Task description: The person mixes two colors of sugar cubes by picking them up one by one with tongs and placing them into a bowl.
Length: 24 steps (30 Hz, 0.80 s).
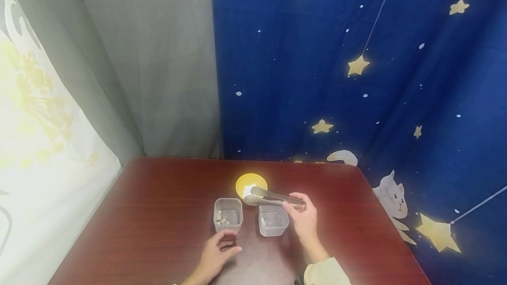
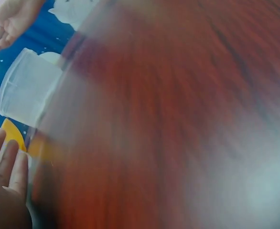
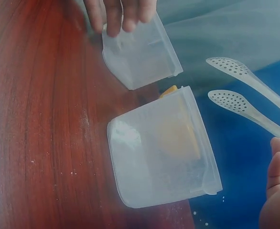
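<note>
In the head view my right hand [image 1: 306, 221] grips metal tongs [image 1: 259, 191] by the handle end. Their perforated tips stand apart over a yellow bowl [image 1: 240, 182] holding bright white pieces [image 1: 248, 189]; nothing shows between the tips. Below the tongs is a clear plastic container [image 1: 273, 232], with a small pale piece inside at its left. A second clear container [image 1: 236, 217] stands to its left, with several beige cubes [image 1: 222, 219] in it. My left hand [image 1: 214, 253] is at this container's near side, fingers loosely bent and holding nothing; whether they touch it I cannot tell.
Everything stands on a dark red wooden table [image 1: 170, 206]. Behind it hang a grey curtain [image 1: 158, 78] and a blue curtain with stars [image 1: 277, 78]. A bright white patterned curtain [image 1: 43, 153] hangs at the left edge.
</note>
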Each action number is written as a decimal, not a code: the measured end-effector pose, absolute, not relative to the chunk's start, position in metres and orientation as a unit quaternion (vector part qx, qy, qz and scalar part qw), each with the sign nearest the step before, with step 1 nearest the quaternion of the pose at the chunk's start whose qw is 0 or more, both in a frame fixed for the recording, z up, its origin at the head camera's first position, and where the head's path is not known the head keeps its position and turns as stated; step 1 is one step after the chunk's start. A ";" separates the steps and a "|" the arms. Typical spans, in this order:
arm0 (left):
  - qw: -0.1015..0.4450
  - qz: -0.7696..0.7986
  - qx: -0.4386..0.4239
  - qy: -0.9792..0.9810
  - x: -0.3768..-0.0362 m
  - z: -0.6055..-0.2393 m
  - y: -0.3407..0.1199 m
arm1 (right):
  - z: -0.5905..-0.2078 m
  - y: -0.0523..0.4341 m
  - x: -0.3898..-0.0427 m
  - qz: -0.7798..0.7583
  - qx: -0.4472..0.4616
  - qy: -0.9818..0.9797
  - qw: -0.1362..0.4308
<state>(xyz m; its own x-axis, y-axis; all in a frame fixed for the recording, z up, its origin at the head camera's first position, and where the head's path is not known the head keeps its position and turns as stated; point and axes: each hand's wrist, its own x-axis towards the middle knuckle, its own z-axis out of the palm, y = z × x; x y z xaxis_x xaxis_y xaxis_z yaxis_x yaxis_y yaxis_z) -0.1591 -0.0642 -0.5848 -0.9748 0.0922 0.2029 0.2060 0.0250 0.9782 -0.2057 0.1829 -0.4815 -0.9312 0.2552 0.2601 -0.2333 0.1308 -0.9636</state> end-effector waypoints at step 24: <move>0.163 -0.640 -0.050 -0.749 -0.159 -0.589 -0.115 | -0.481 0.165 -0.190 0.652 0.034 -0.741 0.160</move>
<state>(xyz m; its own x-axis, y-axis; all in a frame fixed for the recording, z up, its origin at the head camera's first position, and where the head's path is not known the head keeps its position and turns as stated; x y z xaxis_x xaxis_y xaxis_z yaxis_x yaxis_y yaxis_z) -0.1590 -0.1146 -0.5892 -0.9418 -0.1328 0.3087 0.2840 0.1763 0.9425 -0.1899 0.1646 -0.4810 -0.9466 0.1583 0.2809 -0.2585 0.1479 -0.9546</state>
